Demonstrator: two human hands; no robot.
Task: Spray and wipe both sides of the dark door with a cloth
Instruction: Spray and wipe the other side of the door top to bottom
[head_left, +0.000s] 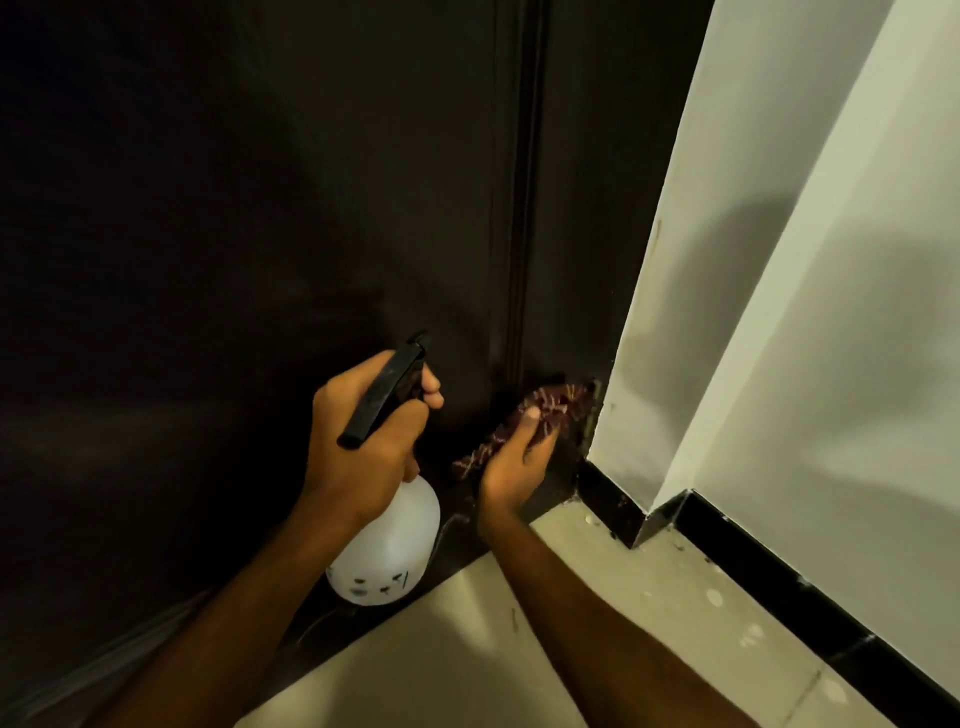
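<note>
Step in hand: wipe pass at the bottom corner of the dark door (260, 208); my read, wiping is on and the sprayer is on standby.

Right grip (511, 462): fingers and thumb curled round the cloth (545, 408), pressing it on the dark strip right of the vertical groove; door leaf or frame, cannot tell. The cloth sits low, just beside the white wall (779, 312) edge and just above the floor (571, 623).

Left grip (363, 441): clamped round the neck of the spray bottle (389, 540), fingers at the trigger, nozzle aimed at the door just left of the cloth; the bottle hangs near the floor.

Next move, my call: short strokes into the corner by the black skirting (613, 499), then 1 more spray if it drags. Only 1 side is in view, so the other side likely needs the door swung.

Door look: matt brown-black, tall, 1 vertical groove right of centre; faint pale streaks low down; too dim to tell wet from dry. Cloth: dark red with a pale pattern, bunched.
</note>
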